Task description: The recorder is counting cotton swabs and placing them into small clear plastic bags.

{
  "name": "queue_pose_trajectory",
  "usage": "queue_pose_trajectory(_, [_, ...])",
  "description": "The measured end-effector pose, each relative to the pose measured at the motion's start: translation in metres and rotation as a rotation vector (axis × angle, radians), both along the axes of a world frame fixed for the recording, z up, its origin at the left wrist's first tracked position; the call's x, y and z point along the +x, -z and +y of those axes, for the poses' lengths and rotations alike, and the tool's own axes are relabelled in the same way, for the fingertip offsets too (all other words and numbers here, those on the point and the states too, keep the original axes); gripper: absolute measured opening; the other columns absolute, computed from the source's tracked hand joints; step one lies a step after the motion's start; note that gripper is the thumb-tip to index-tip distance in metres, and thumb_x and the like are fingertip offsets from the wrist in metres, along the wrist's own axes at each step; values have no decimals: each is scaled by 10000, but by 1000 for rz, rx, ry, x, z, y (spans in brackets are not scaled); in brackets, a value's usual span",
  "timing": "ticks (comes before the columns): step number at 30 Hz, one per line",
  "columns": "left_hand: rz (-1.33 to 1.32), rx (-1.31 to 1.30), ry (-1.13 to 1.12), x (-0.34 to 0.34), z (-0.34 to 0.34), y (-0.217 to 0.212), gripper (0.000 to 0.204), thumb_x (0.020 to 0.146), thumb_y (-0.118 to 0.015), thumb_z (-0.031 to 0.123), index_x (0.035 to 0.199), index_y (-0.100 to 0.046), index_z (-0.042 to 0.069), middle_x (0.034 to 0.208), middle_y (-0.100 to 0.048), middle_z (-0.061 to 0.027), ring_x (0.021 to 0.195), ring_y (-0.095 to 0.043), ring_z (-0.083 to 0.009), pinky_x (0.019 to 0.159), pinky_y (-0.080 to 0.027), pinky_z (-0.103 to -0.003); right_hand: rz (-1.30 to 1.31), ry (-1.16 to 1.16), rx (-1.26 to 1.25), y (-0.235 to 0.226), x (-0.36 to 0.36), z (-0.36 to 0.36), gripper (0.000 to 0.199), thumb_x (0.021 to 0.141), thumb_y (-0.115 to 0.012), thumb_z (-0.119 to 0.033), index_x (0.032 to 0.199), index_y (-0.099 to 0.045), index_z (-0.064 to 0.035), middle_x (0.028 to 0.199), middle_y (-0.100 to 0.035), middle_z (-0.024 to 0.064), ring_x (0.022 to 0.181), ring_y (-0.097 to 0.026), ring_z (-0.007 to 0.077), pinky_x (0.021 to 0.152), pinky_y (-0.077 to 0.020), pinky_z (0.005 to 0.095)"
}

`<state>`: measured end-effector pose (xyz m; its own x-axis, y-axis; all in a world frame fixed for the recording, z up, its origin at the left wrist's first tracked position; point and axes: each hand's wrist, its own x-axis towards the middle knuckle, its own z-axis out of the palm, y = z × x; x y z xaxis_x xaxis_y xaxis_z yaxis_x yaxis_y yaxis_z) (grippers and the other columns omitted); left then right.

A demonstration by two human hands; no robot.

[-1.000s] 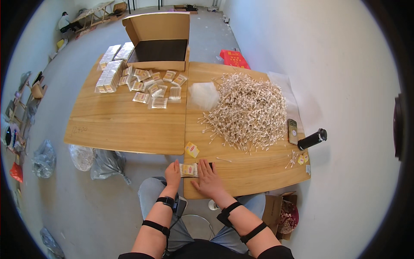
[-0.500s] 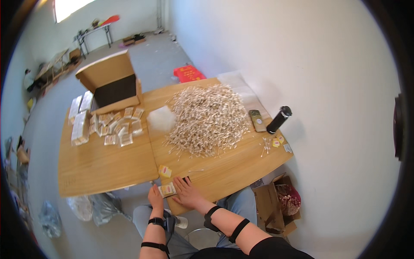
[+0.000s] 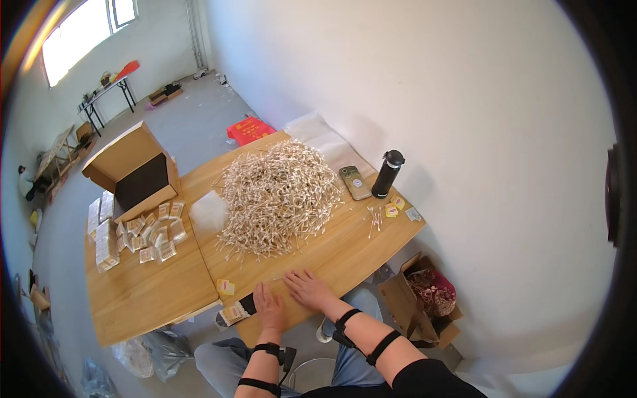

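Head view: hands (image 3: 292, 298) flat (packet (image 3: 233, 313) crosswise, table edge)

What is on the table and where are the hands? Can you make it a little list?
Table: wooden table, two tops side by side
Big pile: cotton swabs, in the middle
Left hand: left hand flat on the near edge, holding nothing
Right hand: right hand flat, fingers spread, just short of the pile
Near left hand: small packet at the edge, yellow packet
Far side: open cardboard box, small clear packets
By the wall: phone, black bottle
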<state>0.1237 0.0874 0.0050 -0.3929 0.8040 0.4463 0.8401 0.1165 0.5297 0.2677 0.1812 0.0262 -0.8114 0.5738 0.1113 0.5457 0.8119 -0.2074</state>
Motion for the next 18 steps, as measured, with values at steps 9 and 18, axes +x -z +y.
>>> queue_pose_trajectory(9, [109,-320,-50,15,20,4,534,888,-585,279,1353,-457,52,1451,-423,-142,1398,-320,-294,1150,-221,-496,250,239,-51,5,32,57,549,910,-561,-255,1412,-421,-84,1476,-378,193,1386,-340,323,1126,-259,522])
queue_pose_trajectory(18, [84,-383,-60,17,16,-2,540,900,-567,293,1371,-444,58,1468,-411,-117,1410,-299,-274,1162,-188,-490,106,250,8,-5,-8,76,548,922,-539,-284,1420,-421,-88,1470,-400,134,1380,-337,315,1119,-247,545])
